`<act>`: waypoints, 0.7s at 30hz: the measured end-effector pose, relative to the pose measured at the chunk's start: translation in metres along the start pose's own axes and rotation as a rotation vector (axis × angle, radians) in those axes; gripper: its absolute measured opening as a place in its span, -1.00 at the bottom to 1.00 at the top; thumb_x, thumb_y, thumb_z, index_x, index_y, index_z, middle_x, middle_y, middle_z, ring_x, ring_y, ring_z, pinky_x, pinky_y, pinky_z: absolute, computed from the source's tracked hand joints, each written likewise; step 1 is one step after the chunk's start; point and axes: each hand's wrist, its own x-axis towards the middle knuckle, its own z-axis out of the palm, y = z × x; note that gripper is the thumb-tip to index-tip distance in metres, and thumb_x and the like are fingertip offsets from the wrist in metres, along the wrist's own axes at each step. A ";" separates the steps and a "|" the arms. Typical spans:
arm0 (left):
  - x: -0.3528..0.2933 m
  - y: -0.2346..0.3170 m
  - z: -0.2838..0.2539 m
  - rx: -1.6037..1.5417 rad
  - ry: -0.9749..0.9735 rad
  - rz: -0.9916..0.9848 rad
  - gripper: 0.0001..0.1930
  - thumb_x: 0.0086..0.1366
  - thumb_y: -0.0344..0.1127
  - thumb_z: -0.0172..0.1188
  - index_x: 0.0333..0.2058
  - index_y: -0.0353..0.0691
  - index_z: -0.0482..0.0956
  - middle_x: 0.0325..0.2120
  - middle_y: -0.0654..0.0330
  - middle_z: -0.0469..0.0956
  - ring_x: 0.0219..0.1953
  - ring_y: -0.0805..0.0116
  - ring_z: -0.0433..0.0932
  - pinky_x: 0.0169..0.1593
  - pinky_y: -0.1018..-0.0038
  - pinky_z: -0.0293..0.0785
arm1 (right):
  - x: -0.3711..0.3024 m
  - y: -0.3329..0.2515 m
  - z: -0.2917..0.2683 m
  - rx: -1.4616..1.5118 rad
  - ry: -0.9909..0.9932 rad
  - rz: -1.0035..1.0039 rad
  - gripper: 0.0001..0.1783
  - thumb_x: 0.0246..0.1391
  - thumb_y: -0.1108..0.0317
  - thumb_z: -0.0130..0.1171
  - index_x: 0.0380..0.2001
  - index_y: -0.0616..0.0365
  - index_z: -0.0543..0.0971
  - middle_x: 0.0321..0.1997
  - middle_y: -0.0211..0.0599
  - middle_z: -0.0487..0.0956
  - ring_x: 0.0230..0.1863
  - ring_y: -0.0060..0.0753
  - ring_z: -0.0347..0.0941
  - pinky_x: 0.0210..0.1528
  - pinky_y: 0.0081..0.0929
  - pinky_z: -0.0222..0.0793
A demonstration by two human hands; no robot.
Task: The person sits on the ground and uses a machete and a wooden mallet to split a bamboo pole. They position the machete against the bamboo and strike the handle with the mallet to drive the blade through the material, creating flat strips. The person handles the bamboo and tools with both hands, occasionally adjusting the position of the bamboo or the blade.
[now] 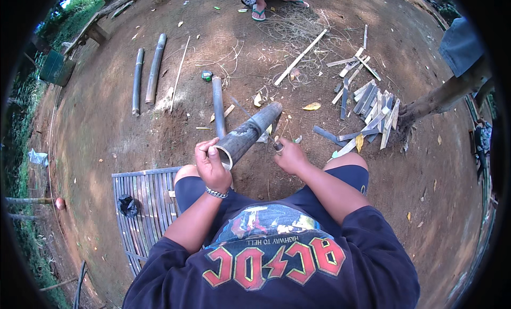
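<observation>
A dark printed shirt is seen nearest in the head view. Beyond it, a thick bamboo tube, slanted away rightward, is held at its near end by the left hand, its grip closed on the rim; a dark handle is clasped in the right hand's closed grip.

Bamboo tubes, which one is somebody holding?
The wide dark tube in the left hand, its open end near the thumb; the other tubes lie on the ground.

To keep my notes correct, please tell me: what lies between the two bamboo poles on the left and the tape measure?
In the head view, mainly a long thin stick lies between the two bamboo poles and the tape measure.
</observation>
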 end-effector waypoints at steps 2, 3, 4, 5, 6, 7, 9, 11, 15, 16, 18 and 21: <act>-0.001 -0.001 -0.002 0.023 -0.029 0.021 -0.76 0.55 -0.27 -0.08 -0.13 -0.34 0.47 -0.12 0.04 0.51 -0.01 0.26 0.51 0.16 0.31 0.35 | 0.010 0.006 -0.004 -0.020 -0.011 0.148 -0.61 -0.01 0.25 0.27 -0.09 0.10 0.51 -0.14 0.08 0.66 -0.05 0.21 0.59 0.05 0.04 0.49; -0.006 0.001 -0.003 -0.042 -0.039 0.025 -0.76 0.55 -0.27 -0.07 -0.13 -0.33 0.48 -0.13 0.04 0.51 -0.01 0.26 0.51 0.17 0.31 0.36 | -0.003 0.003 -0.002 -0.080 -0.026 0.049 -0.61 0.00 0.25 0.26 -0.09 0.12 0.52 -0.16 0.13 0.66 -0.07 0.24 0.59 0.05 0.03 0.50; -0.005 0.000 -0.004 -0.032 -0.054 0.042 -0.76 0.55 -0.27 -0.07 -0.13 -0.33 0.48 -0.13 0.04 0.51 -0.01 0.26 0.51 0.17 0.31 0.36 | -0.006 0.000 -0.005 -0.047 -0.029 -0.003 -0.61 0.01 0.24 0.26 -0.09 0.13 0.52 -0.15 0.14 0.65 -0.06 0.23 0.59 0.06 0.03 0.50; -0.001 -0.001 -0.003 -0.023 -0.070 0.059 -0.76 0.55 -0.27 -0.06 -0.13 -0.33 0.48 -0.14 0.04 0.51 -0.01 0.25 0.51 0.17 0.30 0.36 | -0.008 -0.004 -0.008 -0.013 -0.031 -0.054 -0.61 0.02 0.24 0.26 -0.08 0.14 0.52 -0.14 0.15 0.65 -0.05 0.23 0.59 0.06 0.02 0.49; 0.001 0.002 -0.001 -0.022 -0.084 0.081 -0.76 0.54 -0.26 -0.06 -0.13 -0.33 0.48 -0.14 0.04 0.51 -0.01 0.24 0.51 0.17 0.30 0.37 | -0.010 -0.005 -0.014 0.015 -0.026 -0.106 -0.60 0.02 0.23 0.26 -0.08 0.15 0.52 -0.13 0.17 0.65 -0.04 0.23 0.59 0.07 0.02 0.49; -0.004 0.000 -0.002 -0.024 -0.084 0.078 -0.75 0.54 -0.25 -0.05 -0.14 -0.33 0.49 -0.14 0.04 0.51 -0.01 0.23 0.51 0.17 0.30 0.38 | -0.006 -0.002 -0.010 -0.010 -0.020 0.039 -0.60 0.02 0.24 0.26 -0.08 0.14 0.51 -0.13 0.14 0.65 -0.03 0.22 0.59 0.07 0.02 0.49; -0.009 -0.002 -0.007 -0.032 -0.104 0.066 -0.75 0.54 -0.24 -0.04 -0.14 -0.34 0.49 -0.14 0.04 0.51 -0.01 0.22 0.52 0.16 0.29 0.39 | -0.010 -0.001 -0.012 -0.059 -0.049 0.052 -0.59 0.01 0.24 0.27 -0.07 0.15 0.51 -0.14 0.15 0.65 -0.03 0.22 0.59 0.06 0.03 0.49; -0.005 -0.005 -0.007 -0.037 -0.113 0.090 -0.73 0.54 -0.23 -0.02 -0.15 -0.34 0.50 -0.14 0.05 0.52 -0.02 0.22 0.52 0.16 0.29 0.40 | -0.005 -0.002 -0.015 -0.073 -0.052 0.039 -0.58 0.00 0.25 0.28 -0.06 0.13 0.51 -0.14 0.14 0.65 -0.03 0.21 0.59 0.06 0.03 0.49; -0.004 -0.006 -0.008 -0.045 -0.149 0.085 -0.73 0.52 -0.20 0.04 -0.15 -0.34 0.51 -0.15 0.02 0.53 -0.02 0.21 0.53 0.16 0.28 0.41 | 0.002 -0.002 -0.015 -0.089 -0.043 0.116 -0.58 -0.02 0.24 0.29 -0.07 0.09 0.52 -0.11 0.07 0.65 0.01 0.15 0.59 0.08 0.00 0.48; -0.003 -0.007 -0.008 -0.067 -0.158 0.096 -0.74 0.52 -0.21 0.05 -0.15 -0.33 0.52 -0.15 0.02 0.53 -0.01 0.21 0.54 0.16 0.28 0.41 | 0.001 -0.004 -0.020 -0.093 -0.057 0.069 -0.57 -0.02 0.24 0.29 -0.06 0.09 0.52 -0.11 0.08 0.66 0.00 0.15 0.59 0.08 0.00 0.48; -0.007 -0.008 -0.012 -0.108 -0.186 0.102 -0.74 0.51 -0.21 0.06 -0.15 -0.33 0.52 -0.15 0.02 0.53 -0.01 0.21 0.54 0.16 0.28 0.42 | -0.018 -0.008 -0.028 -0.094 -0.097 -0.011 -0.56 -0.02 0.24 0.29 -0.04 0.10 0.52 -0.12 0.09 0.66 -0.01 0.15 0.59 0.08 0.01 0.48; -0.003 -0.009 -0.014 -0.077 -0.240 0.135 -0.60 0.41 -0.04 0.23 -0.14 -0.33 0.50 -0.16 0.02 0.53 -0.01 0.19 0.55 0.16 0.27 0.42 | -0.004 0.021 -0.010 -0.070 -0.042 0.018 -0.57 -0.03 0.24 0.28 -0.07 0.14 0.54 -0.14 0.10 0.67 -0.03 0.17 0.60 0.05 0.01 0.50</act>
